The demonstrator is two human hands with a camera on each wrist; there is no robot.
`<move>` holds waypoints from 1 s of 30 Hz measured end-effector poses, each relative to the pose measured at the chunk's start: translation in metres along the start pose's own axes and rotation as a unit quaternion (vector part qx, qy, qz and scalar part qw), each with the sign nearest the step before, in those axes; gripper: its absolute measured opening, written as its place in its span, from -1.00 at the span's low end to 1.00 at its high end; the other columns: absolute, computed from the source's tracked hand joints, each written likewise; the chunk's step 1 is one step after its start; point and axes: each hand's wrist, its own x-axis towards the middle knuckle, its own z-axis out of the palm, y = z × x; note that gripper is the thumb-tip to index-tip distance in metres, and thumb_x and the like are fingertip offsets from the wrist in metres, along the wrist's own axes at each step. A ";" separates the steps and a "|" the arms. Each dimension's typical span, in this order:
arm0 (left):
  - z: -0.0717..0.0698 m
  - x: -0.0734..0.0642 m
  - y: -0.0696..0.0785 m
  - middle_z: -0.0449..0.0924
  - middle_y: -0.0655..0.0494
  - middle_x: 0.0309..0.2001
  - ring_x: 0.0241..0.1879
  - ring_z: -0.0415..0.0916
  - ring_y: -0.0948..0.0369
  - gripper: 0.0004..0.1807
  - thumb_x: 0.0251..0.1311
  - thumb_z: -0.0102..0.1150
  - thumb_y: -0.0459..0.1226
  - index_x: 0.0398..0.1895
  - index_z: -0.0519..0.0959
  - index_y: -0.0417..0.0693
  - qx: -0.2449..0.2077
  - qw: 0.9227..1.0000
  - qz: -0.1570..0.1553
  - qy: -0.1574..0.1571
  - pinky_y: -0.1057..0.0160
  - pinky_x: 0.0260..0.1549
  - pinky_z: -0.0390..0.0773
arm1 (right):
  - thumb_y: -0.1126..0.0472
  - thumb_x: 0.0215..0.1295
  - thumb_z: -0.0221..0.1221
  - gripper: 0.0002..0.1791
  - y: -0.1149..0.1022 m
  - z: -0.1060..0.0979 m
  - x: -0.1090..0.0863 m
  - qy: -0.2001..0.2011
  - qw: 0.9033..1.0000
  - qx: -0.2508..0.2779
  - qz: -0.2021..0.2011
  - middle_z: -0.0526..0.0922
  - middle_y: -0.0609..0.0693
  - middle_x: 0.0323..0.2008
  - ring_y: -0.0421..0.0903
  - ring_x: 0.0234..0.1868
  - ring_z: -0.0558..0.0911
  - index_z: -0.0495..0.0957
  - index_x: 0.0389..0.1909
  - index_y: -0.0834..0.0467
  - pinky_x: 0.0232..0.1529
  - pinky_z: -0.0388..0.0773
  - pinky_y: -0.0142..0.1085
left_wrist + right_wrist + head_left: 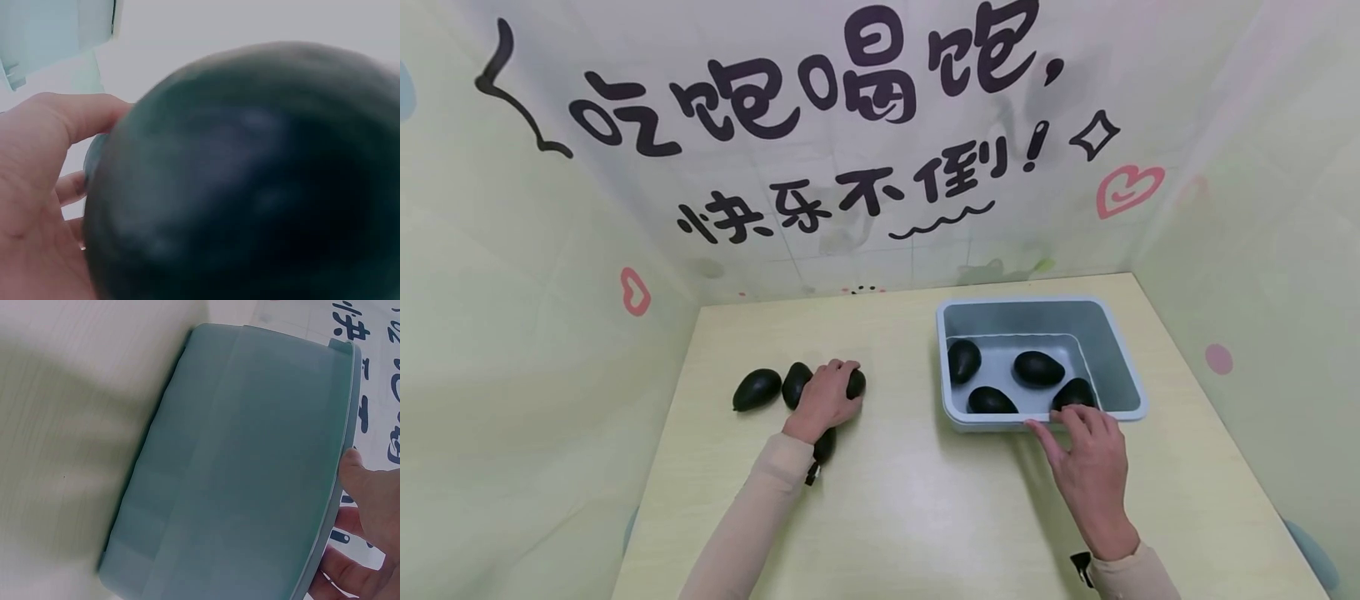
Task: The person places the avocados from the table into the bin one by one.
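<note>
Left hand (824,402): curled over a dark avocado (856,384), thumb on the near side and fingers across the top, closed to about the fruit's width.
Held avocado: on the left half of the table (940,517), apart from the tub (1037,317).
Avocados by the left hand: an outer avocado (757,389) lies farthest left; a partly covered avocado (795,383) sits between it and the fingers; a wrist avocado (824,447) lies below the hand, filling much of the left wrist view.
Right hand (1092,467): pinches the tub's near rim, thumb outside and fingertips over the edge, a narrow grip.
Tub: blue-grey, upright on the right of the table, with four avocados inside: a left avocado (964,361), a front avocado (992,401), a middle avocado (1039,369) and a right avocado (1075,392) beside the right fingertips.
Wall (1037,250): pale, with black lettering and a pink heart (1129,192).
</note>
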 end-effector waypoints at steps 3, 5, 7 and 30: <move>-0.002 0.001 0.001 0.53 -0.26 0.36 0.30 0.52 -0.23 -0.39 0.36 0.36 -0.15 0.45 0.50 -0.09 0.000 1.000 -0.001 -0.003 -0.22 0.17 0.62 | -0.48 0.47 -0.01 -0.15 0.001 0.000 0.000 0.001 1.000 0.000 -0.001 0.66 0.24 -0.32 0.30 -0.19 0.61 0.64 -0.38 0.29 -0.13 0.49 0.10; -0.002 0.001 0.002 0.53 -0.26 0.36 0.30 0.52 -0.24 -0.38 0.36 0.36 -0.14 0.45 0.50 -0.09 0.000 1.000 -0.001 -0.004 -0.23 0.18 0.62 | -0.48 0.46 -0.01 -0.16 0.002 0.001 0.000 0.002 1.000 0.001 -0.002 0.67 0.24 -0.32 0.30 -0.19 0.61 0.64 -0.38 0.28 -0.13 0.48 0.10; -0.003 0.001 0.002 0.52 -0.26 0.37 0.30 0.52 -0.24 -0.38 0.37 0.36 -0.14 0.45 0.49 -0.08 0.000 1.000 0.000 -0.005 -0.23 0.18 0.61 | -0.48 0.46 0.00 -0.17 0.002 0.001 0.000 0.004 1.000 0.003 -0.003 0.67 0.23 -0.32 0.30 -0.19 0.61 0.64 -0.38 0.28 -0.14 0.48 0.10; -0.013 0.011 0.010 0.54 -0.24 0.36 0.27 0.55 -0.21 -0.37 0.38 0.35 -0.11 0.45 0.49 -0.11 0.008 1.000 0.020 -0.009 -0.17 0.22 0.61 | -0.48 0.47 -0.01 -0.16 0.002 0.001 0.000 0.008 1.000 -0.002 -0.009 0.67 0.22 -0.33 0.28 -0.21 0.61 0.65 -0.38 0.27 -0.16 0.46 0.07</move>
